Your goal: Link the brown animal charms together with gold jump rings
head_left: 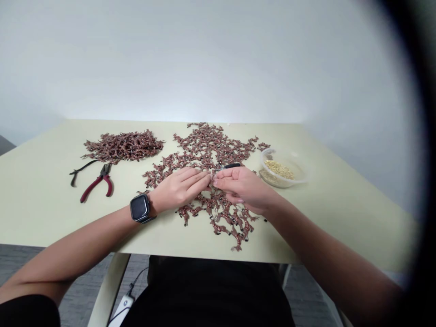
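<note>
My left hand, with a dark watch on its wrist, has its fingers closed together and meets my right hand at the fingertips. My right hand is closed in a pinch; whatever the fingertips hold is too small to make out. Just behind the right fingers shows a black-handled tool with a metal end; I cannot tell if the hand grips it. Under and around both hands spread many small brown animal figurines, some of them nearer the front edge.
A denser heap of brown figurines lies at the left. Before it are red-handled pliers and a thin black tool. At the right stands a clear plastic bowl with small gold-coloured pieces. A wall rises behind the table.
</note>
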`<state>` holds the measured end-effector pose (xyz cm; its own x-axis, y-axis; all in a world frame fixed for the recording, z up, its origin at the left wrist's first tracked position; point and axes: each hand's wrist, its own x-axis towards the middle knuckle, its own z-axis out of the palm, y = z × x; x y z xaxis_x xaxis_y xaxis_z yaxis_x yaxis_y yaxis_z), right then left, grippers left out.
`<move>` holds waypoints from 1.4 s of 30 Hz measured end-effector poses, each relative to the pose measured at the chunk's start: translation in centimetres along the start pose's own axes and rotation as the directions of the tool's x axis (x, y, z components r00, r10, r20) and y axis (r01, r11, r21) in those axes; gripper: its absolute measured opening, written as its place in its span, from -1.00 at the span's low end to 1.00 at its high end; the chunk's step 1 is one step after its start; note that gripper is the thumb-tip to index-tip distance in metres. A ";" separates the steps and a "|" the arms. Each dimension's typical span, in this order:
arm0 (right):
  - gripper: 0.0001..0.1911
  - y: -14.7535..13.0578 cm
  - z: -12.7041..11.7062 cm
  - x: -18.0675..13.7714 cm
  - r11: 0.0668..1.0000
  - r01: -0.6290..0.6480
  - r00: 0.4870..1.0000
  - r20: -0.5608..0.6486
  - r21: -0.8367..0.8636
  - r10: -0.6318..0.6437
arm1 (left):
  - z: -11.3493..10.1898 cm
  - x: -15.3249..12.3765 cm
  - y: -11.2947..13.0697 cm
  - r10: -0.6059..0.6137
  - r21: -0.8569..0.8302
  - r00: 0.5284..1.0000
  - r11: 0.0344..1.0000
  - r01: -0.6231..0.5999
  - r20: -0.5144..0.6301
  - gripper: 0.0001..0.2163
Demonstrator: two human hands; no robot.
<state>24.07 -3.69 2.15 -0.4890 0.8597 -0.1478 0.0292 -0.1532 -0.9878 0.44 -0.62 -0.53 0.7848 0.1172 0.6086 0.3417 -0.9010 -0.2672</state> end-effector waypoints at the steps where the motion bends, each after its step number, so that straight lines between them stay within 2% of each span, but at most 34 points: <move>1: -0.75 -0.1 -0.1 0.1 0.999 -0.017 1.000 0.025 0.047 0.016 | 0.0 0.0 0.0 0.003 -0.008 1.000 1.000 -0.003 -0.009 -0.66; 3: -0.74 -0.2 -0.4 0.2 0.995 -0.032 0.999 0.043 0.095 0.028 | 0.1 0.1 0.0 -0.027 -0.056 0.998 0.998 0.024 -0.056 -0.65; 6: -0.69 -0.3 -0.6 0.2 0.998 -0.031 0.999 0.017 0.062 0.030 | 0.3 0.4 0.3 -0.183 -0.185 0.977 0.969 0.162 -0.106 -0.68; 9: -0.64 -0.4 -1.0 0.1 0.998 0.006 0.998 -0.064 -0.065 -0.011 | 0.4 0.6 0.8 -0.344 -0.313 0.936 0.899 0.306 -0.071 -0.73; 15: -0.68 -0.3 -0.9 0.0 0.963 0.085 0.979 -0.159 -0.257 -0.129 | 0.2 0.8 1.6 -0.473 -0.426 0.881 0.802 0.420 -0.021 -0.79; 18: -0.77 -0.3 -0.5 -0.3 0.885 0.205 0.928 -0.205 -0.417 -0.311 | 0.1 0.8 1.8 -0.526 -0.444 0.850 0.762 0.471 -0.001 -0.80; 22: -0.85 0.0 0.0 -0.5 0.687 0.343 0.815 -0.160 -0.640 -0.557 | 0.2 0.8 1.9 -0.553 -0.454 0.833 0.740 0.496 0.008 -0.81; 24: -0.86 0.3 0.1 -0.5 0.605 0.367 0.776 -0.125 -0.707 -0.618 | 0.2 0.8 1.9 -0.556 -0.461 0.831 0.734 0.499 0.014 -0.81; 26: -0.86 0.5 0.1 -0.4 0.566 0.371 0.764 -0.105 -0.736 -0.637 | 0.2 0.8 2.0 -0.553 -0.470 0.833 0.729 0.497 0.023 -0.82; 30: -0.86 0.7 0.2 -0.3 0.591 0.348 0.791 -0.110 -0.728 -0.602 | 0.2 0.8 2.1 -0.536 -0.472 0.844 0.736 0.485 0.031 -0.82; 33: -0.84 0.8 0.5 -0.3 0.696 0.309 0.841 -0.156 -0.648 -0.519 | 0.3 0.7 2.0 -0.501 -0.444 0.865 0.773 0.453 0.011 -0.83; 36: -0.77 0.9 0.8 -0.1 0.878 0.217 0.929 -0.185 -0.427 -0.320 | 0.6 0.4 1.5 -0.408 -0.363 0.913 0.854 0.374 -0.019 -0.81; 38: -0.72 0.9 0.8 0.2 0.970 0.130 0.978 -0.136 -0.206 -0.160 | 0.7 0.2 1.0 -0.307 -0.278 0.951 0.917 0.285 -0.039 -0.77; 40: -0.68 0.7 0.7 0.4 0.999 0.051 0.997 -0.064 -0.016 -0.052 | 0.7 0.1 0.7 -0.221 -0.209 0.974 0.956 0.206 -0.049 -0.74; 42: -0.64 0.4 0.2 0.6 0.998 0.002 1.000 -0.007 0.063 -0.001 | 0.7 0.2 0.6 -0.203 -0.200 0.978 0.961 0.190 -0.050 -0.72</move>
<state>23.61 -3.32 1.68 -0.4831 0.8632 -0.1466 -0.0264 -0.1817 -0.9830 1.12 -0.89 -1.09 0.6718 0.2768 0.6871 0.3743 -0.9273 0.0076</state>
